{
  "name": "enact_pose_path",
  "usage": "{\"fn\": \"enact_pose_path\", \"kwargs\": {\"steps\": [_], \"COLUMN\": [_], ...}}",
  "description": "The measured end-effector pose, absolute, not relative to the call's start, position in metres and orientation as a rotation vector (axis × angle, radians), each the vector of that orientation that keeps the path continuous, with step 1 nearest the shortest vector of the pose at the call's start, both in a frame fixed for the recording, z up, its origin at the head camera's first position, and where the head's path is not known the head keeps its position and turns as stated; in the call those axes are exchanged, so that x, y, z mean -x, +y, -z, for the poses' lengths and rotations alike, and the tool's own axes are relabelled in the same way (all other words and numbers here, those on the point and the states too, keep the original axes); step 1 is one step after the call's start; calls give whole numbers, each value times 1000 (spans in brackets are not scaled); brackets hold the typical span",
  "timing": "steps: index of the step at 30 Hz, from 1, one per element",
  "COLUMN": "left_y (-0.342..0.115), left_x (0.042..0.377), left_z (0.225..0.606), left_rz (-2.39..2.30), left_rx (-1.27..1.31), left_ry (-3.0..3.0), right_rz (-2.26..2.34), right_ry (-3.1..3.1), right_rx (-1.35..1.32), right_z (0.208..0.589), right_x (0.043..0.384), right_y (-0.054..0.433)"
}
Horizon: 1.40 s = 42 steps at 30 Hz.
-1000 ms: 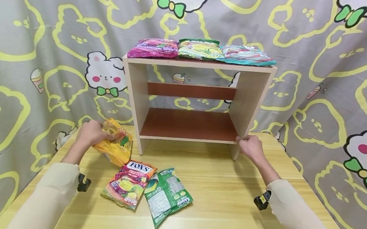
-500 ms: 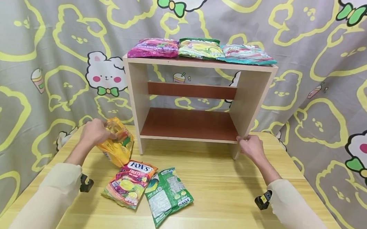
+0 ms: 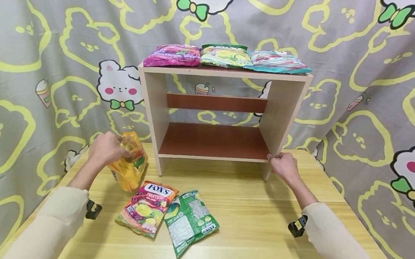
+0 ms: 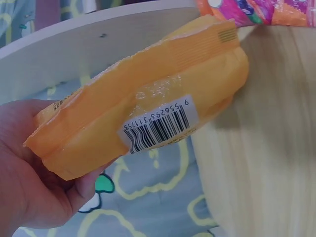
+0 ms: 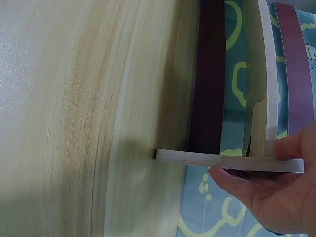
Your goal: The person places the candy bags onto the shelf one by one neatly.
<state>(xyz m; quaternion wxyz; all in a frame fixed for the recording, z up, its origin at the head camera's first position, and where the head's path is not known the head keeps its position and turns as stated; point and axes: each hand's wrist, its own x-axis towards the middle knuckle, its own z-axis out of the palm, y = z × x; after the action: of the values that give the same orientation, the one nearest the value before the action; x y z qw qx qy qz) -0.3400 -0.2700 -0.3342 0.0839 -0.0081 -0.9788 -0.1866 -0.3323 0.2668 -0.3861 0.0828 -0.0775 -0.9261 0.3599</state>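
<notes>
My left hand [image 3: 107,151] grips a yellow candy bag [image 3: 131,166] by its upper end, left of the shelf. In the left wrist view the thumb and palm close on one end of the yellow bag [image 4: 148,103], and a barcode faces the camera. My right hand [image 3: 283,166] holds the right side panel of the small wooden shelf [image 3: 215,141] at the height of its lower board. In the right wrist view, thumb and fingers of the right hand [image 5: 276,192] lie on either side of the panel edge [image 5: 227,162].
A red and orange Fox's fruit candy bag [image 3: 148,208] and a green candy bag [image 3: 191,222] lie on the wooden table [image 3: 251,233]. A pink bag [image 3: 174,55], a yellow-green bag [image 3: 227,56] and a teal bag [image 3: 279,62] line the shelf top. A patterned curtain [image 3: 75,40] hangs behind.
The left hand shifts slightly right, then turns the yellow bag more upright, its lower end swinging left away from the Fox's bag. The right hand stays on the panel.
</notes>
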Motion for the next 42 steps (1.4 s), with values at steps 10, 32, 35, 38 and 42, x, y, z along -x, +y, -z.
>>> {"fn": "enact_pose_path", "kwargs": {"steps": [10, 32, 35, 38, 42], "left_y": [-253, -209, -201, -192, -179], "left_x": [328, 285, 282, 279, 279], "left_z": [304, 269, 266, 265, 265], "left_rz": [423, 426, 420, 443, 489], "left_rx": [201, 444, 508, 559, 593], "left_ry": [-3001, -3146, -3131, -3111, -3094], "right_rz": [-1075, -1072, -1070, -1076, -1088], "right_ry": [-2770, -2770, -2768, -2766, -2767], "right_rx": [236, 233, 236, 240, 240], "right_z": [385, 386, 386, 386, 386], "right_x": [331, 333, 333, 333, 333], "right_y": [268, 267, 268, 268, 267]}}
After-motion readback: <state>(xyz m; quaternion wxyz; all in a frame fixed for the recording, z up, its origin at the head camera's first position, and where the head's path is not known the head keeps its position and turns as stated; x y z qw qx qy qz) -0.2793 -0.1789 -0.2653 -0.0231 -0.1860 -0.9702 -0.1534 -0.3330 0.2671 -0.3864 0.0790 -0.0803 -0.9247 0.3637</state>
